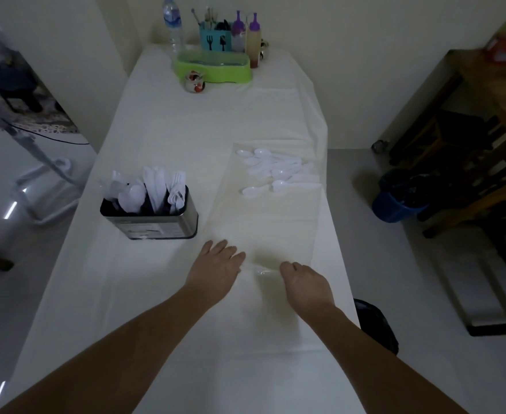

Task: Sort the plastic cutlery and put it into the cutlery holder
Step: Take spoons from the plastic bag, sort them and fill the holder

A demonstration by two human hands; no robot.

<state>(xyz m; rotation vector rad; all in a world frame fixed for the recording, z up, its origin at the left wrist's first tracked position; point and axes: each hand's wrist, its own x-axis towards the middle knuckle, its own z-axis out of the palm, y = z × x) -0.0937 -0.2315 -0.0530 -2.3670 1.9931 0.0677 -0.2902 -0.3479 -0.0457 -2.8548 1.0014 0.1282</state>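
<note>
A metal cutlery holder (156, 224) stands left of centre on the white-covered table. It holds white and clear plastic cutlery upright in separate compartments. A pile of white plastic spoons (275, 171) lies on a clear plastic sheet (263, 222) to the right. Near the sheet's front end my right hand (304, 283) is curled shut on one end of a clear plastic cutlery piece (259, 271); which kind is too blurred to tell. My left hand (215, 264) lies palm down with fingers apart, its thumb at the piece's other end.
At the table's far end stand a green tray (215, 74), a teal utensil box (215, 40), a water bottle (172, 23), two purple-capped bottles (245, 37) and a small jar (195, 82). A blue bin (395, 209) and wooden furniture are on the floor to the right.
</note>
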